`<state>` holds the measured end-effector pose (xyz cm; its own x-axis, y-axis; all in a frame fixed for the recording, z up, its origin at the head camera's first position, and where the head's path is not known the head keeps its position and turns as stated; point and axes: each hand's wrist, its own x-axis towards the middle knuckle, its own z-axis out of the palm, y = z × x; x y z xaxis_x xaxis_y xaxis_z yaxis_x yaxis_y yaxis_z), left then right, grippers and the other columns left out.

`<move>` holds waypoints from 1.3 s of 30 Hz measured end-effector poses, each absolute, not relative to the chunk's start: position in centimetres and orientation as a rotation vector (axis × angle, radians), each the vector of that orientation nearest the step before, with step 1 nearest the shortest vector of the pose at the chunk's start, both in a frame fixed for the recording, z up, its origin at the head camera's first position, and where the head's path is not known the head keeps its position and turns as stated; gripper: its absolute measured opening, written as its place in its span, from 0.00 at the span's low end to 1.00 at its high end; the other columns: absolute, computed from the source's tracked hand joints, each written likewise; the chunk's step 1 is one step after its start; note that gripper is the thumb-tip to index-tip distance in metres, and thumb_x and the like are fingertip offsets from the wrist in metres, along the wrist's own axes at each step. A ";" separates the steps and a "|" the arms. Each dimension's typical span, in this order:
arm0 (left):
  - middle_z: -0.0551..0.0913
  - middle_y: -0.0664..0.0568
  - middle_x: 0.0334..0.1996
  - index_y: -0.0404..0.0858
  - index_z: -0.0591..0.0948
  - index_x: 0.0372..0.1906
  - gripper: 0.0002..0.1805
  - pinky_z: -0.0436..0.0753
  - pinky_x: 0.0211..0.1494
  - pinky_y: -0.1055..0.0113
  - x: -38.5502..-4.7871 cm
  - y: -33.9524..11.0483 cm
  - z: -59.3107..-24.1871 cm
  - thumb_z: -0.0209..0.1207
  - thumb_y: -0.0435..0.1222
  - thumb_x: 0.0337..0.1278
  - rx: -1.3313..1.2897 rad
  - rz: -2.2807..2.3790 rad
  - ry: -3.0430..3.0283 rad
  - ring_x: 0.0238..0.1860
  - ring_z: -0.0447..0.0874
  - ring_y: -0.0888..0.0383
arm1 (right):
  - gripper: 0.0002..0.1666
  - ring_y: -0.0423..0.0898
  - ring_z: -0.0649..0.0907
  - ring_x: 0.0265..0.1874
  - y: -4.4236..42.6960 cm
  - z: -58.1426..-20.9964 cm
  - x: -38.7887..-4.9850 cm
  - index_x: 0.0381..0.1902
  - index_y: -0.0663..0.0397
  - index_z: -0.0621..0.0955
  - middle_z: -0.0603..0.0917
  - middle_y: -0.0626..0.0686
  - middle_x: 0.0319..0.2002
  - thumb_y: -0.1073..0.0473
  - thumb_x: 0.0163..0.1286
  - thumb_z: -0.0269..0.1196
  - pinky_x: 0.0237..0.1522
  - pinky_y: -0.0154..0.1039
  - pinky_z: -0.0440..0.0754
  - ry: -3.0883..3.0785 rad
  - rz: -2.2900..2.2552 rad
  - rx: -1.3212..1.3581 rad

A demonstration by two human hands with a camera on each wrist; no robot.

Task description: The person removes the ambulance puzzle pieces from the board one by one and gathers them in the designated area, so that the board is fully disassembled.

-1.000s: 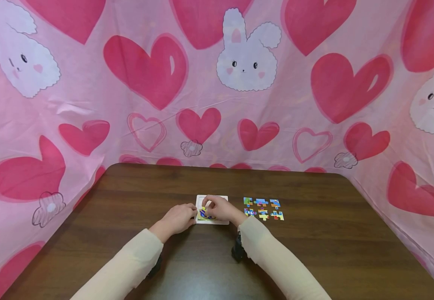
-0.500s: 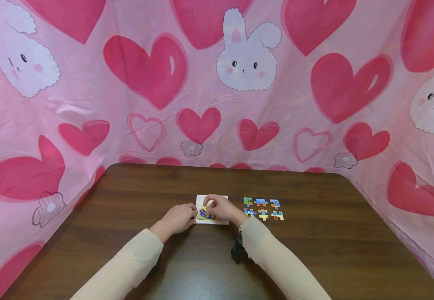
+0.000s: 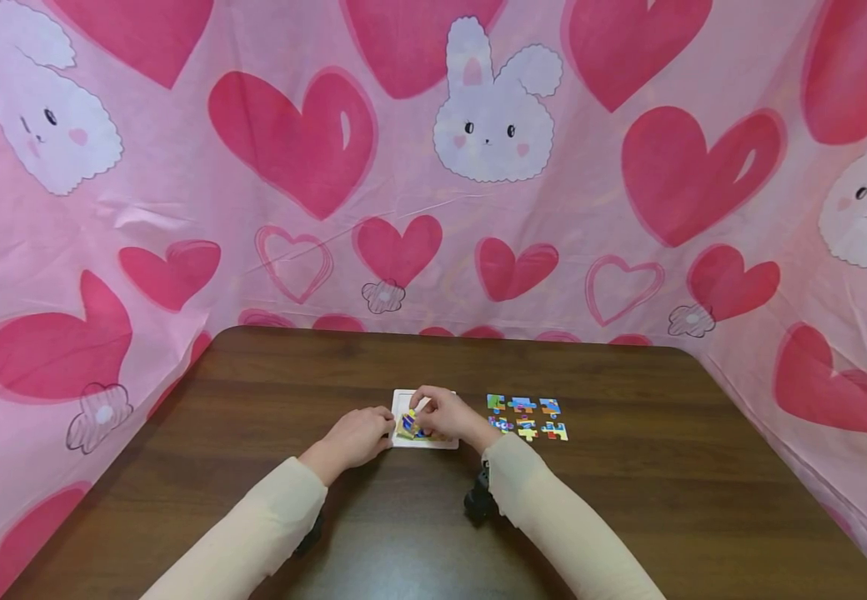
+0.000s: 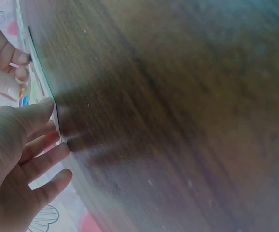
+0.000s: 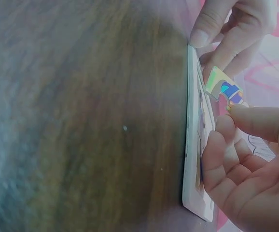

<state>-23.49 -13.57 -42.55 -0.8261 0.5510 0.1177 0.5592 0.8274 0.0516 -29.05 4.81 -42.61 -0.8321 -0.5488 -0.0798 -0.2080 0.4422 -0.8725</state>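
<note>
A white puzzle tray (image 3: 441, 445) lies flat near the middle of the table. My left hand (image 3: 357, 435) holds its near left corner, with the thumb on the near edge and the fingers at the left side. Above the tray my right hand (image 3: 444, 414) pinches a jigsaw piece (image 5: 230, 91) between thumb and fingers. The piece is tilted up from the tray, yellow-green with blue and purple print. Its lower edge is partly hidden by my fingers. Some coloured surface shows inside the tray under my right hand, but most of it is covered.
Several loose jigsaw pieces (image 3: 522, 406) lie in two rows right of the tray, close to my right wrist. The brown wooden table (image 3: 418, 533) has its far edge before a pink cloth (image 3: 583, 292) printed with hearts and rabbits.
My right hand has shifted slightly up and right, and the piece in its fingers now tilts up more. My left hand stays at the tray's corner; the loose pieces have not moved.
</note>
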 end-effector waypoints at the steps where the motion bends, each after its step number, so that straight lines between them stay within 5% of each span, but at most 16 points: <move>1: 0.80 0.45 0.42 0.36 0.82 0.35 0.08 0.76 0.45 0.56 -23.5 -13.6 -42.5 0.64 0.36 0.52 -0.883 -0.132 -2.912 0.42 0.78 0.50 | 0.08 0.44 0.73 0.17 4.9 -42.7 -29.1 0.38 0.56 0.75 0.75 0.52 0.23 0.70 0.62 0.59 0.17 0.33 0.70 2.348 -1.349 -0.644; 39: 0.79 0.45 0.43 0.37 0.82 0.34 0.06 0.76 0.47 0.57 -23.4 -13.5 -42.4 0.63 0.36 0.53 -0.844 -0.181 -2.957 0.43 0.78 0.50 | 0.09 0.46 0.76 0.21 7.7 -40.8 -28.7 0.39 0.56 0.76 0.76 0.53 0.24 0.69 0.61 0.61 0.26 0.41 0.79 2.343 -1.384 -0.721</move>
